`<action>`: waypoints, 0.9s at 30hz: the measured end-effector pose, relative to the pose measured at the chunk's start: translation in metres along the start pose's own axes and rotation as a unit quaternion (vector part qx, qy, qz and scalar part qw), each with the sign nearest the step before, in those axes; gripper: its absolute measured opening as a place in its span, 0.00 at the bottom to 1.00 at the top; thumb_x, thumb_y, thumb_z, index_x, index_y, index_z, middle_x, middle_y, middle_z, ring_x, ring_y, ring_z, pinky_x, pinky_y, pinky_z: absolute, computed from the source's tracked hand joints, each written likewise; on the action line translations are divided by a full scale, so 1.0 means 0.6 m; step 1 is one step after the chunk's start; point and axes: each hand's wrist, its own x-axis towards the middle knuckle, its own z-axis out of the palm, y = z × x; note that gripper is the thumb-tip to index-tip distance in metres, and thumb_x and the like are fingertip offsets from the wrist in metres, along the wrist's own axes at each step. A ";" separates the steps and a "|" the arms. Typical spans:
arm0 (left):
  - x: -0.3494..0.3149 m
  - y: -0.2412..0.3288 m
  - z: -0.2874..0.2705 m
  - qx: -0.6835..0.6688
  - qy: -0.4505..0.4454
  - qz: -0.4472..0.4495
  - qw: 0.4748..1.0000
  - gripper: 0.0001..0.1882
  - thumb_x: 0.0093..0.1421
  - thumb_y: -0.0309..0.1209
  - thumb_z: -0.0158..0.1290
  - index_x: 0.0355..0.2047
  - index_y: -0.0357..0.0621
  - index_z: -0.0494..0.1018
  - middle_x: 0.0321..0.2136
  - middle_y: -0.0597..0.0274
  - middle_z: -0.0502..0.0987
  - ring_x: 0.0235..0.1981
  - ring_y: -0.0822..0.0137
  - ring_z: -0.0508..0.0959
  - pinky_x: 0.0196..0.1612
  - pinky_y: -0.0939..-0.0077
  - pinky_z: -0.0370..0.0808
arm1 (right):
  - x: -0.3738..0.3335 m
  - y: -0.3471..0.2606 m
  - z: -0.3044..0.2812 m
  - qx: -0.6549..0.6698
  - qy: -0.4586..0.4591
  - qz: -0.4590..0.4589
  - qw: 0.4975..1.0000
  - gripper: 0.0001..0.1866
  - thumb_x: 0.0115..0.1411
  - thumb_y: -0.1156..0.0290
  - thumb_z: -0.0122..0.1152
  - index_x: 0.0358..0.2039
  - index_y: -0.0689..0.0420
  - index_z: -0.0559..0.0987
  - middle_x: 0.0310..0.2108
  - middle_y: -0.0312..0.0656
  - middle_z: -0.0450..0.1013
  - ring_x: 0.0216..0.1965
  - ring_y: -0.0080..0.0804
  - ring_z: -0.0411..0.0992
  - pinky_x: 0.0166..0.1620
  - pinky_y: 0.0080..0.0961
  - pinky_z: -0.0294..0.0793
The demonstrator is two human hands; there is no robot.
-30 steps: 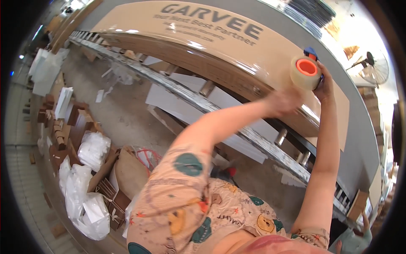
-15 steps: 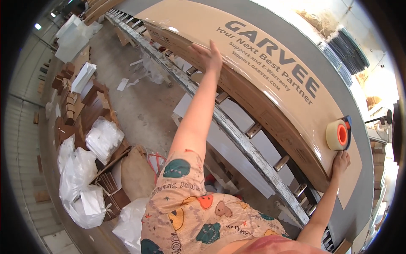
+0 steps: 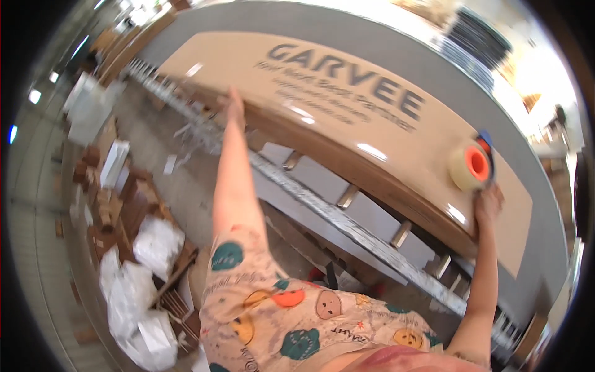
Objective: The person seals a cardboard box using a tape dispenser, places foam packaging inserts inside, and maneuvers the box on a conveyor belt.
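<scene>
A long brown cardboard box (image 3: 248, 80) with dark printing and clear tape along its near edge lies across a roller conveyor. My left hand (image 3: 233, 111) rests against the near side of the box, left of its middle, fingers stretched out, the thumb reaching up to the top edge. At the box's right end my right hand (image 3: 489, 204) is closed around a tape dispenser (image 3: 489, 162). The dispenser carries a wide roll of clear tape with an orange core and sits just above the box top. Motion blurs both hands.
A worn metal conveyor rail (image 3: 297, 189) with short rollers runs along the box's near side, beside a grey surface (image 3: 347, 22) on the far side. Plastic bags (image 3: 133, 291) and folded cardboard pieces (image 3: 111, 211) lie at the left. Dark stacked material (image 3: 474, 40) stands at the back right.
The view has shifted, so the box appears lower and further left. My right hand has tilted the tape dispenser and brought it leftward over the box; my left hand stays at the box's near side.
</scene>
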 end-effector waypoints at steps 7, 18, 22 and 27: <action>-0.548 -0.049 0.068 -0.251 -0.242 -0.099 0.932 0.37 0.64 0.56 0.39 0.62 0.41 0.52 0.59 0.55 0.59 0.58 0.62 0.62 0.56 0.63 0.64 | 0.126 0.076 0.013 0.123 -0.042 -0.265 0.956 0.26 0.66 0.56 0.36 0.60 0.57 0.61 0.63 0.54 0.53 0.65 0.47 0.48 0.66 0.38 0.43; -1.085 -0.047 -0.064 -0.021 -0.126 -0.307 0.943 0.20 0.61 0.43 0.53 0.45 0.40 0.73 0.37 0.61 0.77 0.34 0.72 0.77 0.38 0.80 0.73 | 0.319 0.261 0.121 0.297 -0.064 -0.229 0.925 0.28 0.63 0.44 0.37 0.54 0.47 0.72 0.54 0.42 0.69 0.57 0.42 0.64 0.58 0.33 0.61; -1.134 0.074 -0.044 0.042 -0.175 -0.194 0.964 0.19 0.61 0.41 0.53 0.46 0.42 0.73 0.34 0.65 0.78 0.34 0.74 0.76 0.36 0.81 0.71 | 0.317 0.245 0.096 0.208 -0.078 -0.232 0.947 0.25 0.63 0.47 0.37 0.54 0.44 0.72 0.53 0.42 0.70 0.56 0.42 0.65 0.56 0.40 0.62; -1.202 0.157 -0.034 0.121 -0.209 -0.026 0.970 0.19 0.59 0.40 0.54 0.45 0.40 0.74 0.38 0.58 0.77 0.39 0.66 0.75 0.39 0.76 0.71 | 0.150 0.263 0.048 0.181 -0.086 -0.205 0.958 0.24 0.65 0.51 0.33 0.52 0.50 0.71 0.52 0.45 0.70 0.55 0.46 0.66 0.55 0.44 0.64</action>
